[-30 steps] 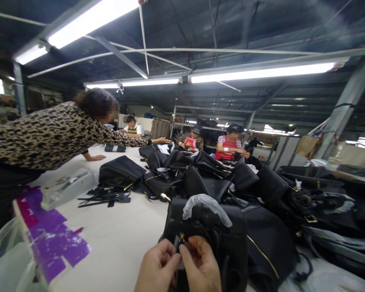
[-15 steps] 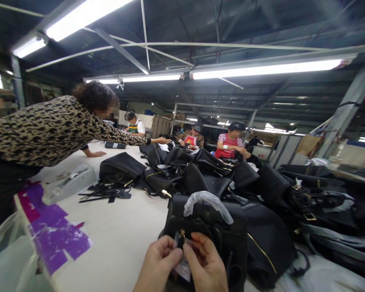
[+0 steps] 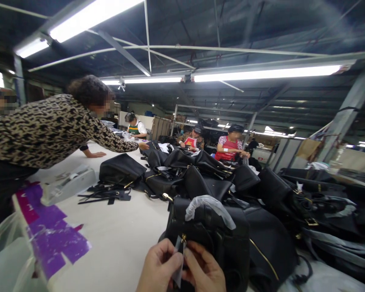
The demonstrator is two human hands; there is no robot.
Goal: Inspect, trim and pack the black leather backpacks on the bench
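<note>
A black backpack-like bag (image 3: 235, 243) stands at the table's near edge, its top handle (image 3: 211, 205) wrapped in pale plastic. Gold zipper hardware (image 3: 184, 237) shows on its front, just above my fingertips. My left hand (image 3: 158, 265) pinches a translucent plastic strip (image 3: 179, 273) that lies along the pull tab below this hardware. Close beside it, my right hand (image 3: 205, 269) has thumb and fingers closed on the zipper pull. The fingers partly hide the tab and the strip's edges.
Black bags (image 3: 207, 180) are heaped across the table's middle and right. On the left are black straps (image 3: 109, 194), a tape dispenser (image 3: 69, 184) and purple tape (image 3: 57, 235) along the edge. A co-worker in a patterned top (image 3: 48, 129) leans over; others sit beyond.
The plastic strip has turned from spread out below my fingers to a narrow upright fold by the zipper pull. The co-worker's outstretched hand has drawn back left onto the bags.
</note>
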